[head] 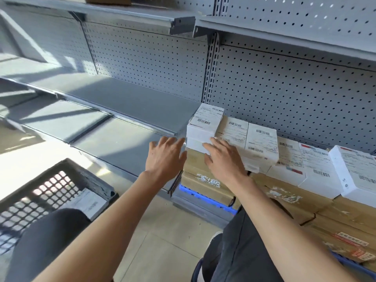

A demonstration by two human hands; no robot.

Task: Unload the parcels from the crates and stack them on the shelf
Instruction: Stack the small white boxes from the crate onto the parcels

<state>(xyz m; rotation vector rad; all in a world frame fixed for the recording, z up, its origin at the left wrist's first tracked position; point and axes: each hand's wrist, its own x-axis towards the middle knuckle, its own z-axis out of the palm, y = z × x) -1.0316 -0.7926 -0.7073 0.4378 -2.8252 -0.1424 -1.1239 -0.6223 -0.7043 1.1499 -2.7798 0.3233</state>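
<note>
I see both hands reaching to a stack of small white labelled cardboard parcels (pixel 203 127) at two o'clock on the grey metal shelf (pixel 130 102). My right hand (pixel 225 157) lies flat, fingers straight, on the stack's front. My left hand (pixel 165 154) hovers with fingers relaxed just beside it. A black plastic lattice crate (pixel 40 192) sits at eight o'clock, holding one parcel.
</note>
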